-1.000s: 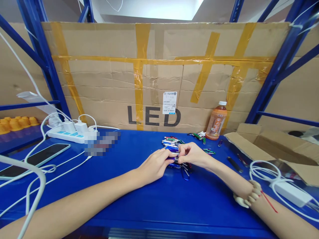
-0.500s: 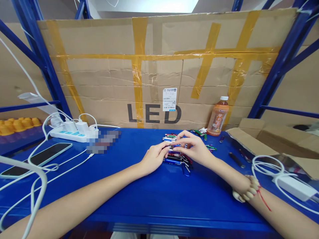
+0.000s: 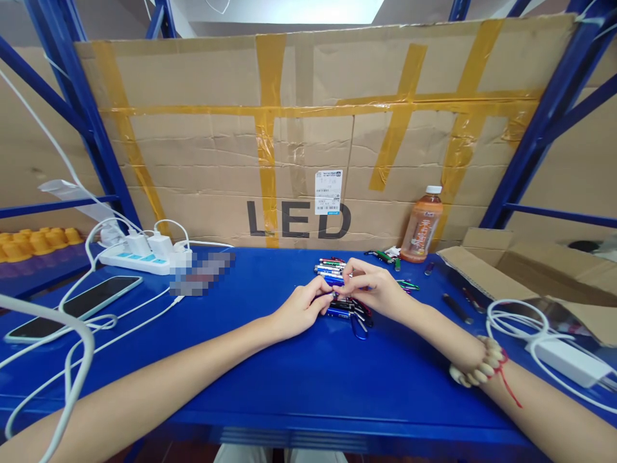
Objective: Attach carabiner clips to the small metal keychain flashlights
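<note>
A row of small shiny metal tubes with carabiner clips (image 3: 340,313), like keychain flashlights in blue, red, silver and black, lies across the middle of the blue table (image 3: 289,379). Over this row my left hand (image 3: 301,310) is closed in a pinch, thumb against index finger. My right hand (image 3: 373,288) pinches right beside it, with the fingertips of both hands meeting. Whatever small piece is between them is hidden by the fingers. A blue carabiner (image 3: 359,326) sticks out toward me at the near end of the row.
Behind the right hand lie more green and black clips (image 3: 383,256) and a drink bottle (image 3: 421,225). An open cardboard box (image 3: 486,257), a white charger (image 3: 571,360) and a dark tube (image 3: 457,309) are at right. A phone (image 3: 77,308), power strip (image 3: 137,260) and cables are at left.
My left hand has shifted slightly right. The fingertips of my right hand have come lower, closing against those of the left. The tubes on the table look the same.
</note>
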